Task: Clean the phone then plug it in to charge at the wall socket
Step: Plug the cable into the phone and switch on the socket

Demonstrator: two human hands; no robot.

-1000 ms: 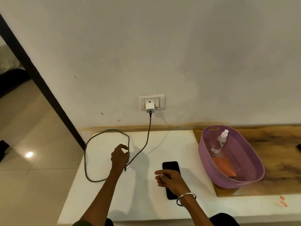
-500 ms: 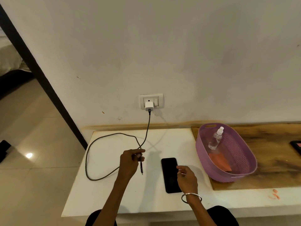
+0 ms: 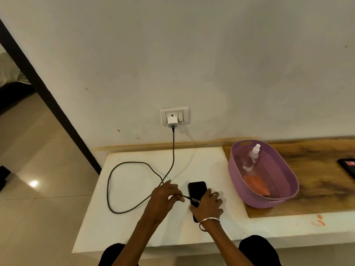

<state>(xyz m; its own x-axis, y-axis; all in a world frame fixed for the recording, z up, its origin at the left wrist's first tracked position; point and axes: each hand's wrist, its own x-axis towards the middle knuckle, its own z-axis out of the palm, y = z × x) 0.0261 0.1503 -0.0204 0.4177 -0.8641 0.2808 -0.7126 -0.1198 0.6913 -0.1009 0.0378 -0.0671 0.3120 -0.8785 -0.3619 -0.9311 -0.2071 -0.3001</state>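
Head camera, looking down at a white worktop (image 3: 134, 223) set against a pale wall: my left hand (image 3: 165, 198), low and centre in the frame, pinches the free end of a dark charging cable (image 3: 109, 187) between thumb and fingertips, the connector (image 3: 194, 200) pointing right toward the phone (image 3: 196, 190). The black phone lies flat and screen-up on the worktop, just right of centre, its lower half covered by my right hand (image 3: 208, 206), which is pressed down over it with fingers curled round its edges. The connector tip sits at the phone's left edge, beside my right thumb; whether it is seated in the port I cannot tell. A metal bangle (image 3: 208, 221) circles my right wrist and a ring shows on one finger.

From my left hand the cable runs out in a wide loop across the left part of the worktop, crosses itself, then climbs the wall to a white charger (image 3: 172, 122) plugged into the wall socket (image 3: 174, 115), above centre. At right, a purple basket (image 3: 240, 181) rests on a wooden board (image 3: 317, 181), holding a clear spray bottle (image 3: 251, 158) lying tilted and an orange cloth (image 3: 255, 182). A dark device (image 3: 347, 165) is cut off by the right edge of the frame.
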